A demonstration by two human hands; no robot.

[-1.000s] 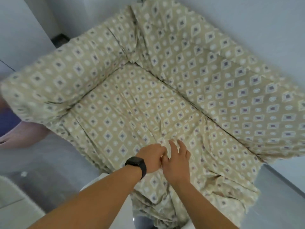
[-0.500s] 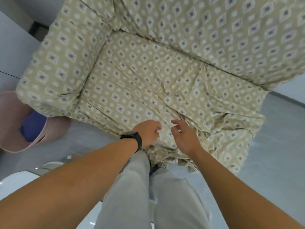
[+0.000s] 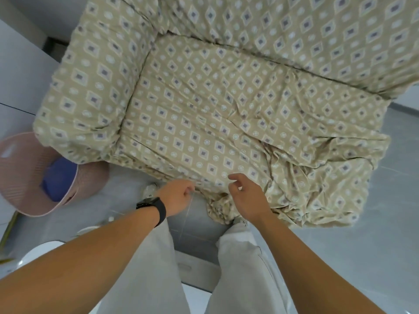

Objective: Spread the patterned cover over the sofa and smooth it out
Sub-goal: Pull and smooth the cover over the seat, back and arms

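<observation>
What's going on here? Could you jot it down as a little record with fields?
Scene: a person stands at the front of a sofa
Cover: patterned, draped over seat, arm and back
Smooth part: left of the seat
Wrinkled part: right front, bunched and hanging
Left hand: at the cover's front edge, fingers curled; grip unclear
Right hand: above the front edge, fingers loosely curled, holding nothing
Watch: on the left wrist
Basket: pink, left of the sofa, something blue inside
Floor: grey

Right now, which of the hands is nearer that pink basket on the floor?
The left. The left hand is at the cover's front edge, toward the pink basket; the right hand lies farther from it.
</observation>
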